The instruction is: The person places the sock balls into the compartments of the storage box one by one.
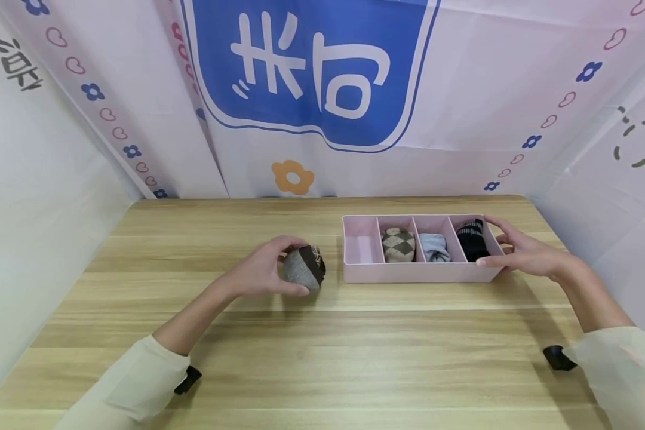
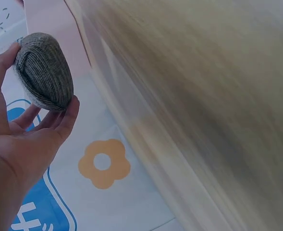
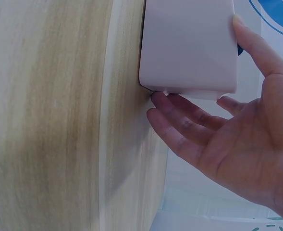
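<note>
My left hand [image 1: 266, 270] grips a rolled grey and dark brown sock ball [image 1: 303, 268] just above the wooden table [image 1: 247, 346], left of a pink divided tray [image 1: 408, 273]. The left wrist view shows the sock ball [image 2: 44, 72] pinched between thumb and fingers. My right hand [image 1: 518, 251] rests against the tray's right end with straight fingers, thumb over the far rim. From the right wrist, the fingers [image 3: 189, 125] touch the tray [image 3: 189, 48] wall. The tray's leftmost compartment is bare; the others hold an argyle sock [image 1: 398, 243], a light blue sock [image 1: 434, 246] and a black sock [image 1: 472, 237].
Printed fabric walls [image 1: 312, 89] close in the table at the back and on both sides. The table's far edge [image 1: 322, 199] runs just behind the tray. Bare wood stretches across the front of the table.
</note>
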### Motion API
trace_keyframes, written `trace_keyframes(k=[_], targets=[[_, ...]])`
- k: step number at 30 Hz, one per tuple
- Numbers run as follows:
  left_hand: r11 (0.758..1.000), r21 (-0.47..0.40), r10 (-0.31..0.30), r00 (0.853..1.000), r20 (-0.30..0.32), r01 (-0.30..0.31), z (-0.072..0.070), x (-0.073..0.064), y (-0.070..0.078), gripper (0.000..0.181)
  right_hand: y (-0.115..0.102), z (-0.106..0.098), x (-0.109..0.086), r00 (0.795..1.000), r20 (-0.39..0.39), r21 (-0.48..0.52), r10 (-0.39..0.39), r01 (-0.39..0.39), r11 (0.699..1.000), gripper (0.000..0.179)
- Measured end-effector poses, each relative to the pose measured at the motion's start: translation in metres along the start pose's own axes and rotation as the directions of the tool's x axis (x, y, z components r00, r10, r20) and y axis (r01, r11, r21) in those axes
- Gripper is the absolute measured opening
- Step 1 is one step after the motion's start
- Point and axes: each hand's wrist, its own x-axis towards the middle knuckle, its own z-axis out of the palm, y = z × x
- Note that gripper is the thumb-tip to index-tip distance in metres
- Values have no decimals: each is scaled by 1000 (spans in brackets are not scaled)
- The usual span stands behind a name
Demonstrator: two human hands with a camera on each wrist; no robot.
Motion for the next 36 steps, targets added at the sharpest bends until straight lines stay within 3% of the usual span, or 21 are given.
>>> trace_keyframes(k=[6,16,36], targets=[[999,-18,26,999,-34,-26,1,7,5,83,-1,0,0,1000,0,-10,2,-2,1000,103],[996,26,91,992,-88,-89,5,19,13,78,0,0,0,1000,0,-12,3,-3,1000,103],[995,11,98,988,-120,-97,3,34,25,78,1,0,1,1000,0,-2,1,-1,1000,103]])
